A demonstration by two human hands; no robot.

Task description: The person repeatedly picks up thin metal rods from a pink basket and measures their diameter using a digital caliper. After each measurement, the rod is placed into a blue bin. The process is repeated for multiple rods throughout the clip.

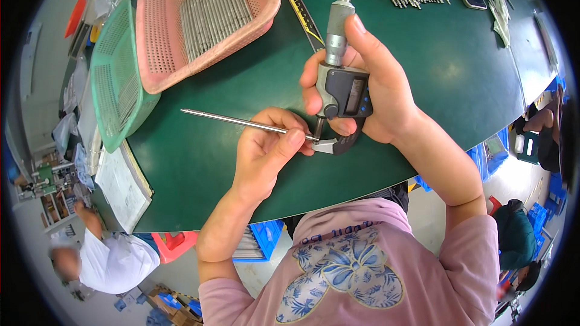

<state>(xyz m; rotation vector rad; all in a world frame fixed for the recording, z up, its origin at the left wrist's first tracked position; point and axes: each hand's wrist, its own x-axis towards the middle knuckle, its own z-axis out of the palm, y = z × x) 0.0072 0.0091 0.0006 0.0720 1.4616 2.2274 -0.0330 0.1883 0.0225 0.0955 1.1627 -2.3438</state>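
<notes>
Right hand [368, 84] — clenched round a digital micrometer [342, 93]. Left hand [269, 145] — pinching a thin steel rod [241, 122], its tip between the micrometer's anvils. Step: gauging. Next move likely needs gentle thimble turning. Beyond the micrometer, up-left: pink basket [266, 0] of rods on the green desk [459, 66].

rod's [241, 121] right end hidden by fingers [290, 140] — micrometer [341, 93] screen unreadable
</notes>
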